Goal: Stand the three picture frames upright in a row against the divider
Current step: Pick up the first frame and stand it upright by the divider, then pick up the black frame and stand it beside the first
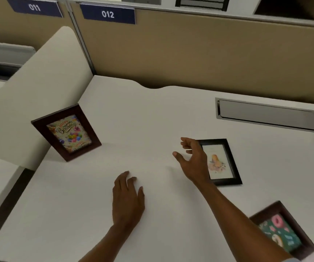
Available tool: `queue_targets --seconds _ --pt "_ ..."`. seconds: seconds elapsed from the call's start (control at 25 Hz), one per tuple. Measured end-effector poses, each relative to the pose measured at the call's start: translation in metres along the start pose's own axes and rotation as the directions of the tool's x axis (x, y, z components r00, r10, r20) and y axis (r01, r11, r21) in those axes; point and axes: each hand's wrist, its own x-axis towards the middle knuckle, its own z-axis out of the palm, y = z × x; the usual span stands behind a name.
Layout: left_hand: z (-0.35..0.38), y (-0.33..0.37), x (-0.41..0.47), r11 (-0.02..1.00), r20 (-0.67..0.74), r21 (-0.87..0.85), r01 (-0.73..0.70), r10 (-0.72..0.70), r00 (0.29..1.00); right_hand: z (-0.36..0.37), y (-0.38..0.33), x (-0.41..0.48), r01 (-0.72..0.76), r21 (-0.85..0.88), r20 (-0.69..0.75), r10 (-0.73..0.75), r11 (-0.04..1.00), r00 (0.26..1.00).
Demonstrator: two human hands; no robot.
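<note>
A dark brown frame with a birthday picture [67, 133] stands upright, leaning against the cream side divider [39, 87] at the left. A black frame with a pale orange picture [222, 163] lies flat on the white desk [133, 120], right of centre. My right hand [192, 157] hovers open just left of it, covering its left edge and holding nothing. A brown frame with a green doughnut picture [281, 229] lies flat at the bottom right, partly behind my right forearm. My left hand [127, 197] rests palm down on the desk, fingers apart.
A tan partition [190, 53] with blue labels 011 and 012 runs along the back of the desk. A grey cable hatch [265, 116] is set into the desk at the back right. A neighbouring desk lies beyond the cream divider at left.
</note>
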Motion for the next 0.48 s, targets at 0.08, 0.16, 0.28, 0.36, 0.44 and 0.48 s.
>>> queue_targets --seconds 0.08,0.16,0.28,0.36,0.44,0.48 --pt "0.014 0.049 0.005 0.987 0.064 -0.157 -0.02 0.03 0.997 -0.034 0.022 -0.009 -0.001 -0.14 -0.183 -0.025 0.99 0.983" --pt "0.026 0.099 0.011 0.943 0.117 -0.331 0.025 0.015 0.993 -0.068 0.041 -0.013 -0.096 -0.307 -0.295 0.001 0.947 0.955" --pt "0.033 0.164 0.026 0.787 0.219 -0.572 0.233 -0.127 0.967 -0.105 0.066 -0.016 -0.299 -0.426 -0.326 0.164 0.854 0.931" --pt "0.032 0.194 0.036 0.659 0.322 -0.631 0.41 -0.258 0.911 -0.116 0.074 -0.019 -0.377 -0.401 -0.295 0.272 0.835 0.916" --pt "0.037 0.212 0.041 0.581 0.397 -0.632 0.513 -0.326 0.858 -0.122 0.081 -0.024 -0.409 -0.339 -0.27 0.329 0.847 0.905" --pt "0.041 0.218 0.042 0.554 0.416 -0.628 0.545 -0.353 0.838 -0.123 0.083 -0.026 -0.408 -0.315 -0.26 0.336 0.857 0.905"
